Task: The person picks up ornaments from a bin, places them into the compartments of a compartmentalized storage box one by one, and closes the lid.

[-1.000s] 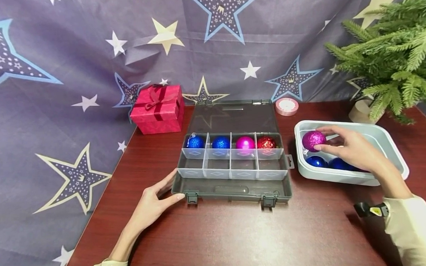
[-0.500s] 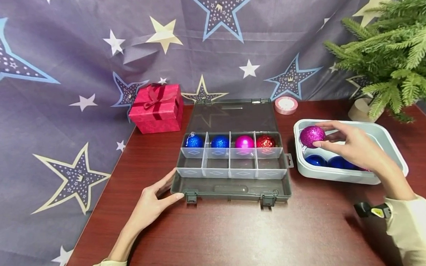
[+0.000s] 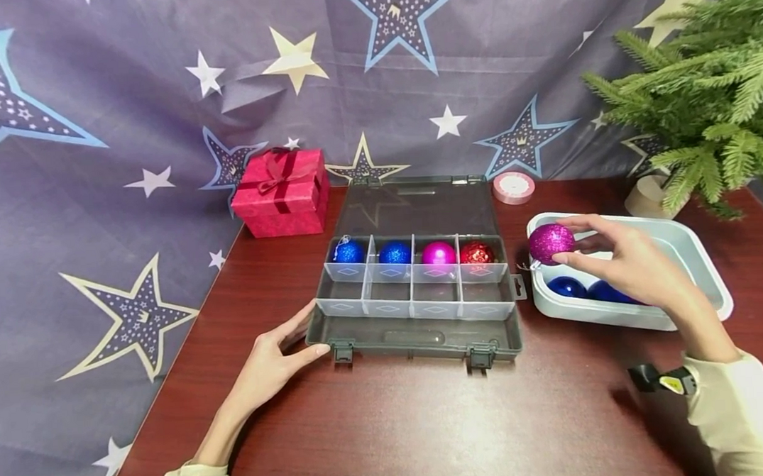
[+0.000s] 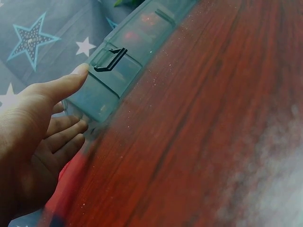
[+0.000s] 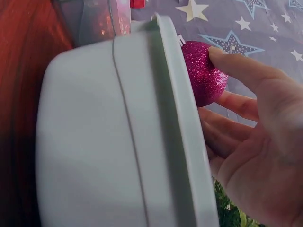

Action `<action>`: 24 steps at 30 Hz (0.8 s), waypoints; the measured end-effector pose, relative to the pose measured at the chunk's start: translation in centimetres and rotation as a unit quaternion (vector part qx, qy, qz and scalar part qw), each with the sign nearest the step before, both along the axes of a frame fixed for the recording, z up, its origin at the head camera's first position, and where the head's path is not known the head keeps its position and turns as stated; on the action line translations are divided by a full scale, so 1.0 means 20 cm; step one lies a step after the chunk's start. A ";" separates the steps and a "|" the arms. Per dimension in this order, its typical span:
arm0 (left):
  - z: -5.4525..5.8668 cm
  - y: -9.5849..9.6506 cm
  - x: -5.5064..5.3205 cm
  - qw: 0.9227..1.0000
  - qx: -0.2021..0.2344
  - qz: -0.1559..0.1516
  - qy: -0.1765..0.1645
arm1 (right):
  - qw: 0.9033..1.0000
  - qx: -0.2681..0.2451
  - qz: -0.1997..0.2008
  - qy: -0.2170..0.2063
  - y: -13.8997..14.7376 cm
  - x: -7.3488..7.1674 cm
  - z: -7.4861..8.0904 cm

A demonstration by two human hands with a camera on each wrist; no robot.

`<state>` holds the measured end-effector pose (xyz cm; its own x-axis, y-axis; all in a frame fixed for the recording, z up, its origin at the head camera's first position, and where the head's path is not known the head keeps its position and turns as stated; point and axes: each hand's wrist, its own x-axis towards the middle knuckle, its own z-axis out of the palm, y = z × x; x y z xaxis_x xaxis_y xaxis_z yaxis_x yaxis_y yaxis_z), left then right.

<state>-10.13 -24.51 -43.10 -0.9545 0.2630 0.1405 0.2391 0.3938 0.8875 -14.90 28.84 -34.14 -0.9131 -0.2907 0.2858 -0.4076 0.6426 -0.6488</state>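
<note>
2 cream sleeves (image 3: pixel 737 410), black wrist device (image 3: pixel 645 378), yellow patch (image 3: pixel 670 384)

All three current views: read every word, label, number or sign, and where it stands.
No words or numbers are readable.
Yellow label on the black wrist device: too small.
Round pink roll: any print too small.
Purple fabric backdrop: crowns inside stars.
Translucent plastic case: diamond outlines on dividers.
</note>
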 end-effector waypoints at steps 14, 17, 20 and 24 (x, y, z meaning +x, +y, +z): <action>0.00 0.01 0.00 1.000 -0.002 -0.002 0.006 | 0.999 0.023 0.032 0.018 -0.17 -0.01 0.00; 0.00 0.00 0.00 1.000 -0.003 -0.001 0.006 | 0.998 0.022 0.054 0.031 -0.20 -0.02 -0.01; 0.01 0.00 0.00 1.000 -0.006 0.000 0.004 | 0.997 0.020 0.070 0.035 -0.23 -0.03 -0.01; 0.01 0.00 0.00 1.000 -0.008 0.001 0.002 | 0.996 0.028 0.080 0.031 -0.26 -0.03 -0.01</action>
